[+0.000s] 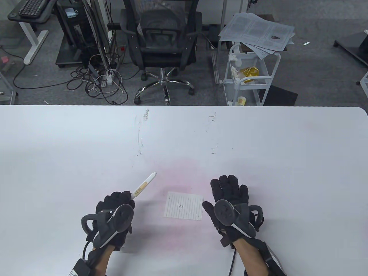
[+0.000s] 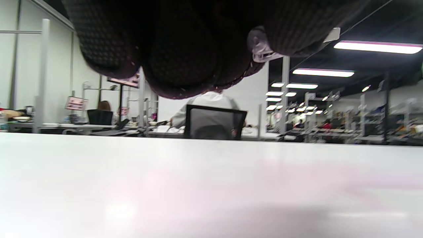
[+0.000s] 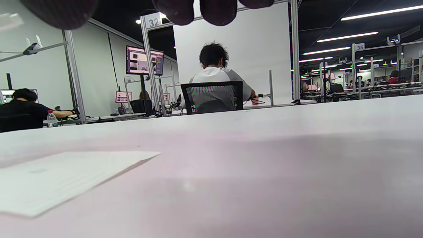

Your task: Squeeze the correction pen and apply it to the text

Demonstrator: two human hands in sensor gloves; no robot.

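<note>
A small lined paper (image 1: 184, 205) with a few written marks lies on the white table (image 1: 258, 149) near the front edge; it also shows in the right wrist view (image 3: 59, 178). My left hand (image 1: 116, 204) grips the lower end of a white correction pen (image 1: 143, 185), whose other end points up and to the right, left of the paper. In the left wrist view the curled fingers (image 2: 185, 49) fill the top, and a bit of the pen (image 2: 261, 46) shows. My right hand (image 1: 230, 195) lies flat and empty, fingers spread, just right of the paper.
The table carries faint pink stains and some scuff marks (image 1: 141, 135) toward its far edge. Beyond the table stand an office chair (image 1: 162, 43), a white cart (image 1: 250, 74) with papers, and cables on the floor.
</note>
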